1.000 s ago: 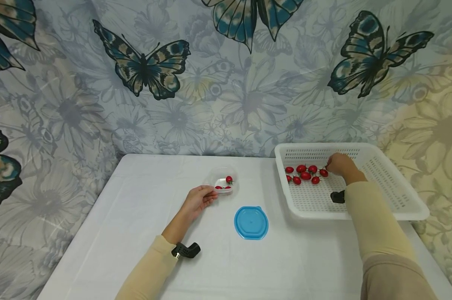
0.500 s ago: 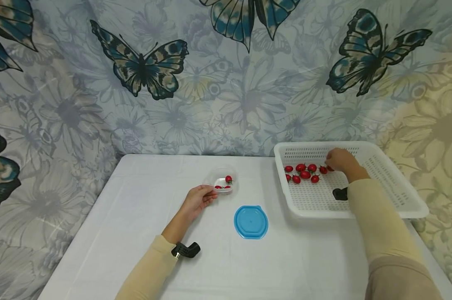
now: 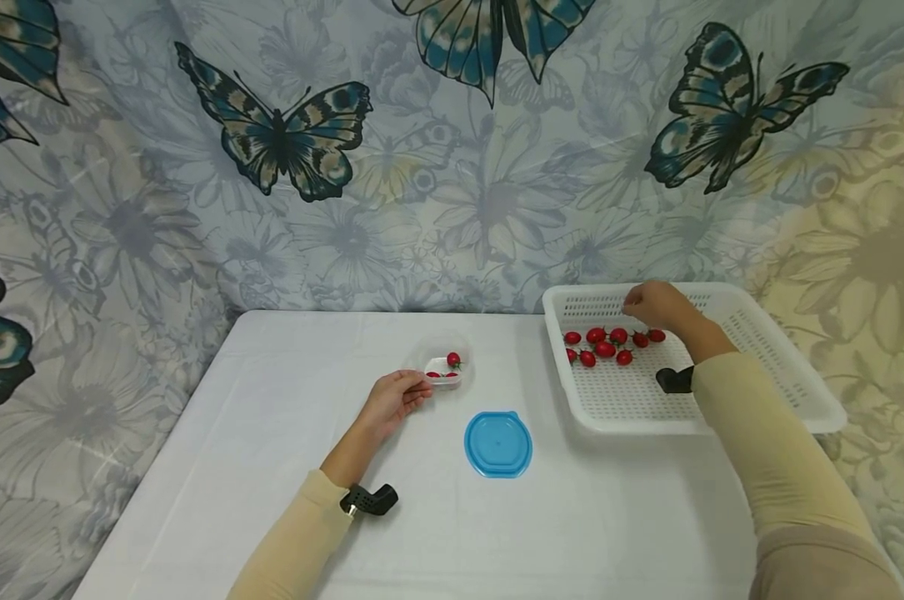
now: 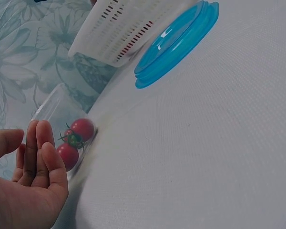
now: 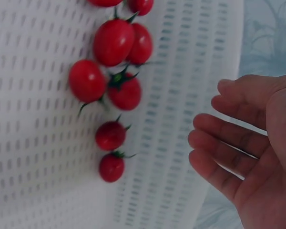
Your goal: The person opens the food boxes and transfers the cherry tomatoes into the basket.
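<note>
My left hand (image 3: 393,402) grips the near left edge of a small clear plastic container (image 4: 51,102) with its thumb and fingers. A few cherry tomatoes (image 4: 81,130) with green stems lie inside. At the right, my right hand (image 3: 663,307) hovers over the back of a white perforated basket (image 3: 631,402). Its fingers (image 5: 229,126) are loosely bent and hold nothing. Below it, several cherry tomatoes (image 3: 605,349) lie on the basket floor, mostly toward its left and back.
A blue lid (image 3: 498,444) lies flat on the white tablecloth (image 3: 422,533) between the container and the basket. Behind the table's back edge rises a butterfly-patterned cloth (image 3: 496,208). Each wrist wears a black camera (image 3: 372,500).
My right hand has lifted and shifted left, uncovering a cherry tomato at the right end of the group. The left hand keeps its place at the container.
</note>
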### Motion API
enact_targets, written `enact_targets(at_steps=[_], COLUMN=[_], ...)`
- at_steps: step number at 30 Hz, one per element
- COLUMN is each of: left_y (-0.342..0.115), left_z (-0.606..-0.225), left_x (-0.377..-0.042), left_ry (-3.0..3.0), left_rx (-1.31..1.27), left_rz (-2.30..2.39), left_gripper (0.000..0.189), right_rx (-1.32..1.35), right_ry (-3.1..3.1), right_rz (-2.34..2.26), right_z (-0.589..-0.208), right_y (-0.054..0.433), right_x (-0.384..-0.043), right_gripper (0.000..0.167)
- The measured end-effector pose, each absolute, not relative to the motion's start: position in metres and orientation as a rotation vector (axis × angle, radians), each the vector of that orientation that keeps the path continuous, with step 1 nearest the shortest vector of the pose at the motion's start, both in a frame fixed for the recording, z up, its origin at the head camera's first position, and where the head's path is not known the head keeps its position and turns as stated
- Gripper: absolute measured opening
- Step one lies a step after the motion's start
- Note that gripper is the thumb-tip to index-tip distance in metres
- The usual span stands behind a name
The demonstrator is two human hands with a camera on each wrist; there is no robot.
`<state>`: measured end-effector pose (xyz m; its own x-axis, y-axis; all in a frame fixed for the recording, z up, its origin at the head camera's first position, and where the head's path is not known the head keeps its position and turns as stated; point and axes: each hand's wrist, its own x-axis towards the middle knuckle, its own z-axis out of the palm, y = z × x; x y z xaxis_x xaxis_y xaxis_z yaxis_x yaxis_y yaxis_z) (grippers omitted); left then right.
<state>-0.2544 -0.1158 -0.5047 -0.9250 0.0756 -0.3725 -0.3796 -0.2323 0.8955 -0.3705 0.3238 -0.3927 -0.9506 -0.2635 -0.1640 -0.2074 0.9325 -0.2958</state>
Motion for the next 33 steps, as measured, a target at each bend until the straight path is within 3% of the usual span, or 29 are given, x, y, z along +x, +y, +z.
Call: enact_targets(at_steps=[13,33], left_y=[-0.115,-0.115], left_z=[-0.504,-0.505], left_x=[-0.255,-0.255], left_ry=[1.734,1.74], left_rx=[-0.387,-0.388], left_rz=[2.241,2.26], left_gripper=[0.016,0.021], right_rx=[-0.5,-0.81], right_ry=[2.854,2.804], right_rz=[-0.66,-0.665], right_z=[-0.369,-0.368], right_y=[0.26,0.153], right_x=[-0.365,-0.357], right_gripper=[0.036,0.023])
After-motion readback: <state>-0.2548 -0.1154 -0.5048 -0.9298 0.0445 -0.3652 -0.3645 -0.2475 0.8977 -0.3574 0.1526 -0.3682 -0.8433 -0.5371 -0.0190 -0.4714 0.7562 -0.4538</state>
